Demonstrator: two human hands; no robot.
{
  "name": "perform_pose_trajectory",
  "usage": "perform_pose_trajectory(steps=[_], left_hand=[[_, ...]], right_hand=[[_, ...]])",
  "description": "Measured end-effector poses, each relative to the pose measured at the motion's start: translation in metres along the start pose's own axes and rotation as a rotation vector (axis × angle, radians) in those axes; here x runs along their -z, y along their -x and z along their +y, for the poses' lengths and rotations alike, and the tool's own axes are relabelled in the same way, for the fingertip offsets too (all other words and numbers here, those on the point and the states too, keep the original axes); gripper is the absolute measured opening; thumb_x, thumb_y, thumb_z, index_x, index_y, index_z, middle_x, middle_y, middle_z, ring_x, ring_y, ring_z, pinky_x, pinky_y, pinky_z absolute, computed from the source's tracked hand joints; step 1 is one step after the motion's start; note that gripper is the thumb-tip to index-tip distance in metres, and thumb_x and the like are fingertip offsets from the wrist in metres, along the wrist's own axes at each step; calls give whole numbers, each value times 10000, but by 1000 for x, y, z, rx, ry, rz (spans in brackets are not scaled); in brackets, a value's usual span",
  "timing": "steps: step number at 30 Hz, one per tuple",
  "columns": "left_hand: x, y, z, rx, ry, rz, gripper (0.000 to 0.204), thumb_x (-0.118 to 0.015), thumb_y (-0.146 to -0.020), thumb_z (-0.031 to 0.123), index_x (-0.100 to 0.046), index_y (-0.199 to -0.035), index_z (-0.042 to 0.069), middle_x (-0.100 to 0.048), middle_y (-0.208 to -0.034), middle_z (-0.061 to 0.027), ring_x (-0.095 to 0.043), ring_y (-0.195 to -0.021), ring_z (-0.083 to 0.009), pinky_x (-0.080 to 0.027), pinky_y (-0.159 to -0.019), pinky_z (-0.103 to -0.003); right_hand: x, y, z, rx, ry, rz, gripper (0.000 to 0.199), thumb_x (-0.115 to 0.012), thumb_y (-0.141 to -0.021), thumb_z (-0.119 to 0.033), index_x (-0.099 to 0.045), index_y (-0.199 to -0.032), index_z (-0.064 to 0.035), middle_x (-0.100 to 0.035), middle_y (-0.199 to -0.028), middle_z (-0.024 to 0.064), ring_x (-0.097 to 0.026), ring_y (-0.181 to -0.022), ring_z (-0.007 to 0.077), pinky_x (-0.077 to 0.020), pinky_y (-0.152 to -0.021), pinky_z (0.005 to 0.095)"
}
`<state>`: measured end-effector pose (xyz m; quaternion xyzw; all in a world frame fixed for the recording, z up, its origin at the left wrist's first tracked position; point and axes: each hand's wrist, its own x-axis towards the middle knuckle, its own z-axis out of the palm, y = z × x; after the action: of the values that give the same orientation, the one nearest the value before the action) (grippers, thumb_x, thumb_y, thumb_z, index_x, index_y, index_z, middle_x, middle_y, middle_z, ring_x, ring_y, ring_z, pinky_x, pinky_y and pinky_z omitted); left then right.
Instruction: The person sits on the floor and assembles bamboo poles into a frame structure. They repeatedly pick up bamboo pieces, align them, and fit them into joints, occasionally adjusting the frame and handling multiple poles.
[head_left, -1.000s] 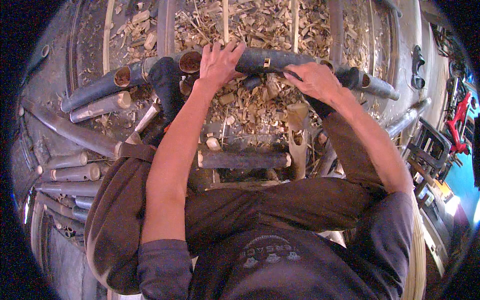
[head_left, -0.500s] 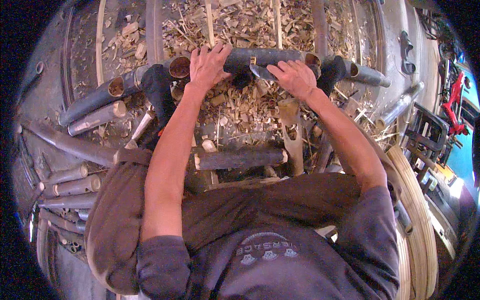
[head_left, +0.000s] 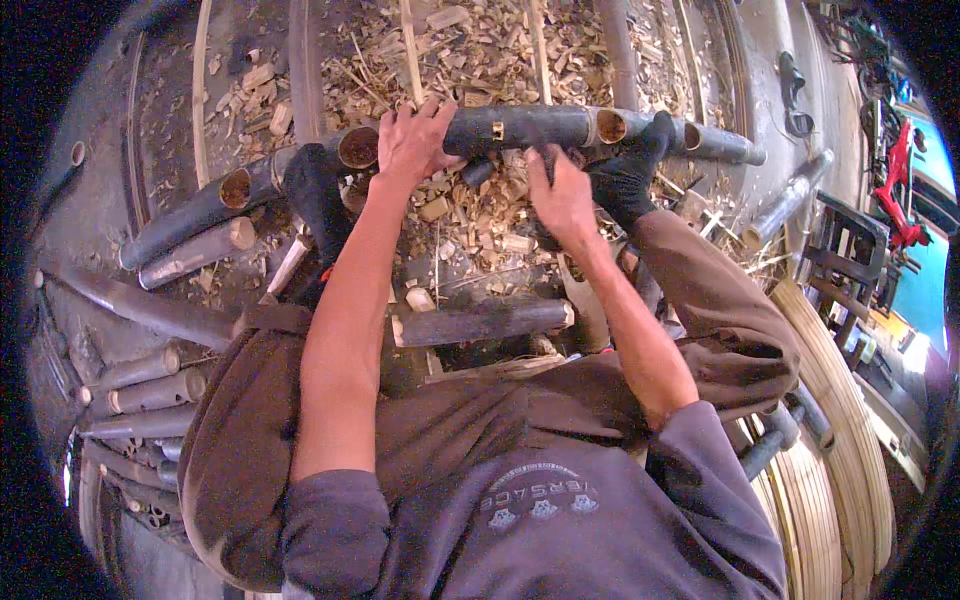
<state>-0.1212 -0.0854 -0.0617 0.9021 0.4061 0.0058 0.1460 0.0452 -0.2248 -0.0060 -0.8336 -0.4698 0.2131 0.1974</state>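
Observation:
A long dark bamboo pole (head_left: 515, 128) lies crosswise in front of me, with large oval openings cut into its upper side and a small pale notch (head_left: 497, 131) near the middle. My left hand (head_left: 413, 145) grips it from above, left of that notch, fingers over the far side and thumb toward the right. Just below the pole, right of the notch, my right hand (head_left: 562, 195) is closed around a knife (head_left: 543, 140). The blade is dark and smeared by motion, and the fingers mostly hide the handle. My black-socked feet (head_left: 318, 190) rest against the pole on both sides.
Wood chips (head_left: 480, 225) cover the floor around the pole. A short bamboo piece (head_left: 480, 322) lies nearer me. Several cut bamboo lengths (head_left: 155, 392) are heaped at left. Pale bundled strips (head_left: 835, 440) curve along the right, near a black frame (head_left: 850, 240).
My right hand has moved left and nearer to me, and the knife has swung from pointing left to pointing away. My left hand stays on the pole.

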Motion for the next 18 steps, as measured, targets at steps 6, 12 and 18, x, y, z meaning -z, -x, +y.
perform_pose_trajectory(steps=[6, 12, 18], left_hand=[[2, 1, 2, -5, -12, 49, 835, -855, -541, 433, -489, -1254, 197, -572, -1178, -14, -581, -1043, -301, -444, -893, -485], [6, -1, -1, 23, -11, -54, 872, -837, -568, 453, -465, -1319, 211, -553, -1266, -31, -540, -1142, -323, -416, -955, -506], [0, -2, 2, 16, -27, -77, 585, -571, -789, 60, -476, -1339, 235, -537, -1318, -34, -563, -1121, -297, -420, -974, -495]], right_hand=[[-9, -12, -13, -83, 152, -306, 508, -477, -926, -411, -590, -1092, 56, -642, -894, 312, -616, -901, 476, -490, -837, 505], [20, -36, -25, -81, -57, -294, 461, -492, -913, -345, -617, -933, 98, -624, -906, 341, -610, -929, 475, -476, -858, 508], [-20, -14, -1, 15, -15, -187, 430, -522, -907, -330, -624, -853, 84, -632, -876, 321, -620, -876, 472, -488, -825, 516]])
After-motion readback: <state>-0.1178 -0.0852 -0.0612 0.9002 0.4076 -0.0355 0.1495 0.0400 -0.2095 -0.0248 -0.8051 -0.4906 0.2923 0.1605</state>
